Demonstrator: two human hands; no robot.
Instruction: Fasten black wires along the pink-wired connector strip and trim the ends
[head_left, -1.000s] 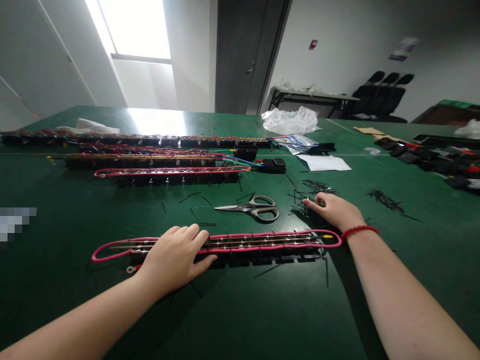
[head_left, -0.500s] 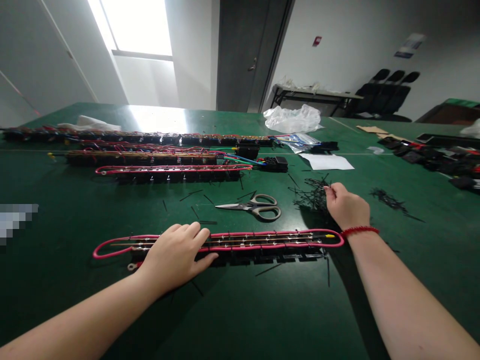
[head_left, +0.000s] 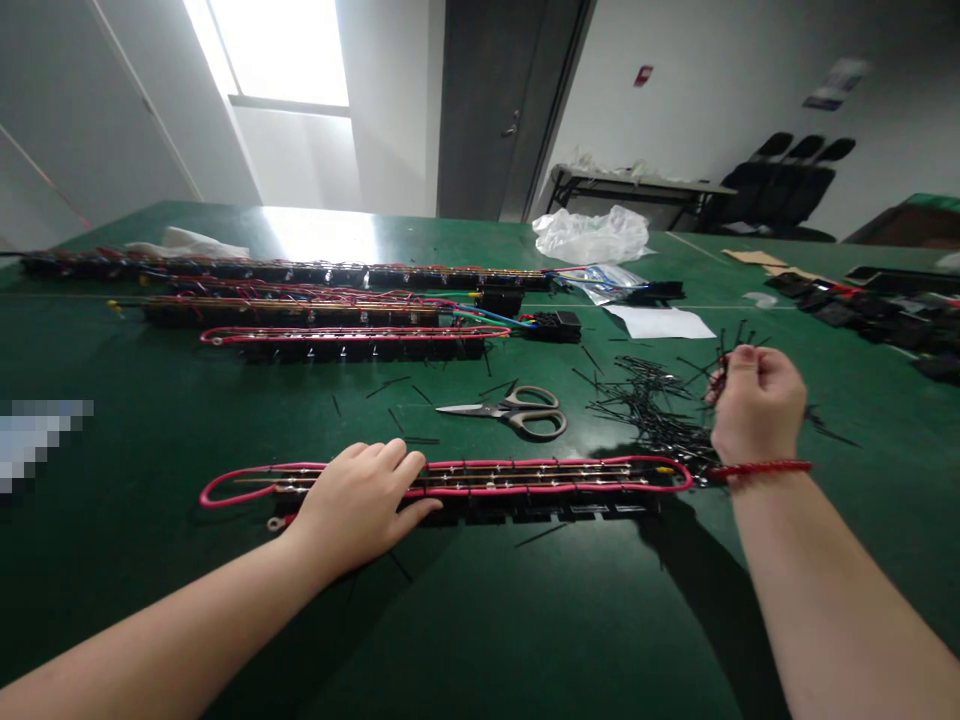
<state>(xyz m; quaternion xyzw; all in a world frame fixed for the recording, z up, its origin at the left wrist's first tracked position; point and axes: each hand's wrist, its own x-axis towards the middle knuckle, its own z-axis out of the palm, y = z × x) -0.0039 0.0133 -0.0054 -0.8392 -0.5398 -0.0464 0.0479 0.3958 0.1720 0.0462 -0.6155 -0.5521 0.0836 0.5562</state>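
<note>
My left hand [head_left: 358,505] lies flat, fingers stretched out, on a long black strip of parts looped by a pink wire [head_left: 525,478] near the table's front. My right hand [head_left: 756,405] is raised above the table at the strip's right end, closed in a fist on a bunch of thin black cable ties [head_left: 731,345] that stick up out of it. Below and left of that hand a loose heap of the same black ties [head_left: 645,400] lies on the green table [head_left: 525,620].
Grey-handled scissors [head_left: 517,412] lie behind the strip. Several more wired strips [head_left: 337,310] stretch across the far left. White paper [head_left: 660,322] and a clear plastic bag [head_left: 592,235] lie beyond; black parts [head_left: 870,310] at the right. Cut tie ends are scattered about.
My right hand went from lying on the tie heap to pinching ties, then lifted up and to the right with a bunch in its fist. My left hand stayed on the strip.
</note>
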